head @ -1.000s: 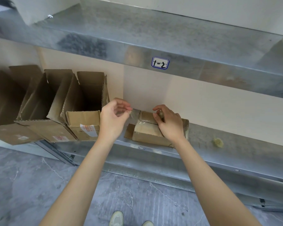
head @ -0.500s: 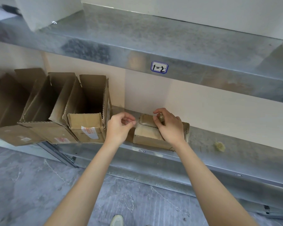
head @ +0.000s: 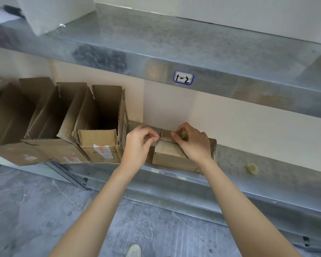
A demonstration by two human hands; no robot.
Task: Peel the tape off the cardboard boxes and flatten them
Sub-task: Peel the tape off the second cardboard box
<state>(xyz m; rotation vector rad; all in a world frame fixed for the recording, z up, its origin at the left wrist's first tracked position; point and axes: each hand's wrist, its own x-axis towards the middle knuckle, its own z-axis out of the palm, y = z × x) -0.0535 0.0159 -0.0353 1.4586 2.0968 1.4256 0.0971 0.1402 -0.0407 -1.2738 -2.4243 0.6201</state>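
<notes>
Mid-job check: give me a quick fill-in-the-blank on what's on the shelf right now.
1. The shelf label reads ____.
2. The right hand presses down on the small ____ box.
3. The left hand pinches the ____ at the box's top.
4. The open boxes stand to the ____ of the hands.

Missing: 1-2; cardboard; tape; left

Four cardboard boxes point(head: 171, 154), two hands point(head: 137, 143).

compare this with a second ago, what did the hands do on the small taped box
The left hand, which had been raised with a strip of tape stretched away from the small box, came back in and now pinches at the tape by the box's top edge. The right hand stayed pressed on the box. The open boxes did not move.
</notes>
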